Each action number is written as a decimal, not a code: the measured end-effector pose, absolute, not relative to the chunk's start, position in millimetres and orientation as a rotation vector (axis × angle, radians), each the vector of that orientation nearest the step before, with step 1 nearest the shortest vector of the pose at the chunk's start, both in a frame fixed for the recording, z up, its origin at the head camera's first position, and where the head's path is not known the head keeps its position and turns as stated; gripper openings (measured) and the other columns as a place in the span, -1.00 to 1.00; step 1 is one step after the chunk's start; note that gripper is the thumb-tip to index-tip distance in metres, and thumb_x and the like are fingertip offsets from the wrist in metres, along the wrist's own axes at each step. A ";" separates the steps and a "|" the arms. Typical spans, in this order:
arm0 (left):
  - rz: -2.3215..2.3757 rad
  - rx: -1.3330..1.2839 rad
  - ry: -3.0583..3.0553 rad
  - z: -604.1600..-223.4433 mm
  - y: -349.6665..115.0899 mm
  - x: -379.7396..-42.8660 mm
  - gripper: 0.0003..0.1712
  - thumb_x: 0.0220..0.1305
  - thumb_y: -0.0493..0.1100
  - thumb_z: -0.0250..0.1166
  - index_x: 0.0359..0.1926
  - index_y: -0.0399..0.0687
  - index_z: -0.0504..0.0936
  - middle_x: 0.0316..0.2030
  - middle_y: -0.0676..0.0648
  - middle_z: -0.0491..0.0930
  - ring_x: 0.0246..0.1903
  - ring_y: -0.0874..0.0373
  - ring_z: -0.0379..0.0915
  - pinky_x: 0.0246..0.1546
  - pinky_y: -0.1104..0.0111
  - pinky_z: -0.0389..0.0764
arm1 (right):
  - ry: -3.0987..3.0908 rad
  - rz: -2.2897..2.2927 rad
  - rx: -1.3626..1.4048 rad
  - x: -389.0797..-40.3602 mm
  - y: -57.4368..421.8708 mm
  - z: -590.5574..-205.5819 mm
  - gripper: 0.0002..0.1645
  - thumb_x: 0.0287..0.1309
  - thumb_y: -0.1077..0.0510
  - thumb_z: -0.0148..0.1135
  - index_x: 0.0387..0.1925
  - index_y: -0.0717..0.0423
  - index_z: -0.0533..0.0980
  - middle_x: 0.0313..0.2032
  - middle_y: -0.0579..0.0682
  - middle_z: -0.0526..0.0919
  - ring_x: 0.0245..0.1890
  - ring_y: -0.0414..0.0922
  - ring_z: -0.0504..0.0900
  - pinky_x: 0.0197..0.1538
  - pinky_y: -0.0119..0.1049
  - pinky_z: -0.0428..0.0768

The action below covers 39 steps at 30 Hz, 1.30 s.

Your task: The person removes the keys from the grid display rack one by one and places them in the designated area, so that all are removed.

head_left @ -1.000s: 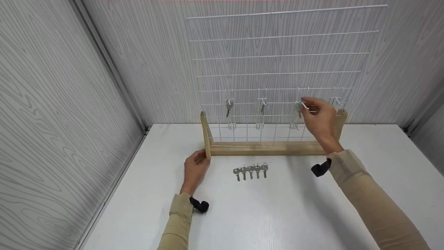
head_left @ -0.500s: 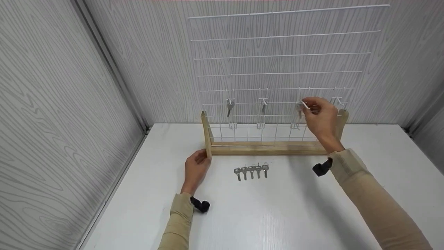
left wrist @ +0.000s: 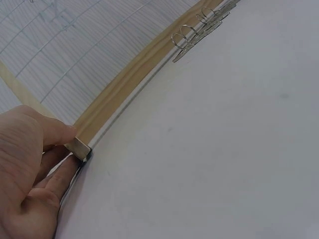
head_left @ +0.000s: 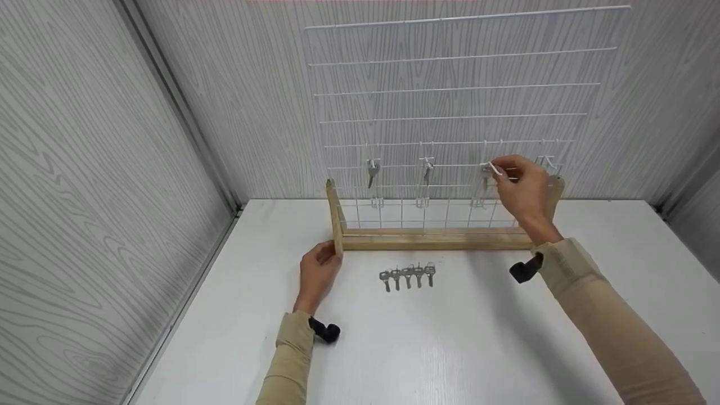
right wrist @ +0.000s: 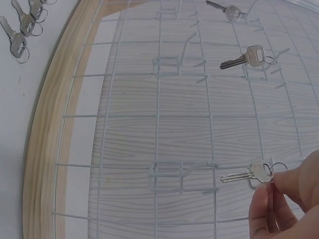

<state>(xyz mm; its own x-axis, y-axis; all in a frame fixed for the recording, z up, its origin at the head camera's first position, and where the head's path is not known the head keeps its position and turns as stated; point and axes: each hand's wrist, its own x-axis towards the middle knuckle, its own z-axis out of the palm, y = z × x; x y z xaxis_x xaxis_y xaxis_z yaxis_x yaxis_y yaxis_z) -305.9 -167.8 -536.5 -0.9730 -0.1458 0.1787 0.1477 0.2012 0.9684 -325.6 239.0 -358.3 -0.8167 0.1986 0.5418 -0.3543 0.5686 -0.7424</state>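
At the left end of a white wire grid rack (head_left: 467, 17), my left hand (head_left: 318, 275) grips the lower end of the wooden side piece (head_left: 336, 222), thumb on top in the left wrist view. My right hand (head_left: 524, 188) is up at the third hook from the left, pinching a silver key (left wrist: 187, 54) no; the pinched key (right wrist: 260, 171) has a small ring by the fingertips and its blade points away from the hand. Two more keys hang on hooks, one at the left (head_left: 372, 171) and one in the middle (head_left: 428, 170).
Several keys with rings (head_left: 408, 272) lie in a row on the white table (head_left: 427, 343), in front of the rack's wooden base bar (head_left: 433, 246). A further hook (head_left: 547, 162) is at the right. Grained panels stand behind and at the left.
My right wrist and forearm have shifted slightly to the right, fingers still at the third hook. The left hand keeps its place.
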 end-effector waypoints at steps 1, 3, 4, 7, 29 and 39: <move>-1.850 -0.001 -2.246 -536.3 -167.7 -306.2 -0.56 0.43 -0.33 0.33 0.29 -0.22 0.65 0.21 -0.23 0.69 0.26 -0.06 0.64 0.30 0.20 0.68 | -2.221 1.226 0.122 -325.3 239.5 -357.9 -0.76 0.52 0.23 0.23 0.04 0.24 0.73 -0.05 0.19 0.80 -0.18 -0.37 0.61 -0.11 -0.64 0.55; -1.849 -0.001 -2.246 -535.9 -167.3 -307.4 -0.56 0.42 -0.33 0.34 0.29 -0.23 0.65 0.21 -0.24 0.69 0.26 -0.06 0.64 0.31 0.20 0.67 | -2.229 1.224 0.121 -324.6 240.3 -357.2 -0.75 0.53 0.20 0.24 0.04 0.23 0.72 -0.06 0.19 0.80 -0.22 -0.41 0.59 -0.13 -0.64 0.53; -1.850 -0.001 -2.246 -535.7 -167.2 -307.9 -0.56 0.42 -0.33 0.35 0.29 -0.23 0.65 0.21 -0.24 0.69 0.26 -0.06 0.64 0.31 0.20 0.68 | -2.233 1.223 0.119 -324.0 240.6 -356.8 -0.75 0.53 0.19 0.24 0.04 0.23 0.72 -0.06 0.18 0.80 -0.23 -0.42 0.59 -0.15 -0.64 0.53; -1.851 -0.004 -2.244 -535.7 -167.3 -308.7 -0.56 0.42 -0.33 0.35 0.28 -0.23 0.65 0.20 -0.24 0.70 0.25 -0.05 0.65 0.29 0.21 0.68 | -2.246 1.224 0.122 -322.1 241.5 -355.8 -0.74 0.55 0.17 0.23 0.05 0.23 0.72 -0.05 0.17 0.80 -0.22 -0.40 0.60 -0.16 -0.64 0.53; -1.861 -0.004 -2.232 -536.5 -169.0 -308.3 -0.59 0.43 -0.35 0.34 0.26 -0.23 0.67 0.18 -0.25 0.71 0.24 -0.08 0.65 0.29 0.18 0.69 | -2.272 1.249 0.109 -308.3 251.1 -346.4 -0.73 0.48 0.06 0.32 -0.02 0.13 0.78 -0.27 -0.16 0.80 -0.36 -0.40 0.64 -0.34 -0.60 0.55; -1.826 -0.006 -2.250 -536.4 -168.1 -307.3 -0.60 0.42 -0.34 0.35 0.25 -0.22 0.69 0.17 -0.23 0.73 0.24 -0.08 0.66 0.28 0.18 0.69 | -2.261 1.296 0.217 -296.9 254.9 -342.8 -0.73 0.48 0.13 0.32 0.00 0.22 0.77 -0.20 0.00 0.82 -0.33 -0.32 0.66 -0.32 -0.61 0.57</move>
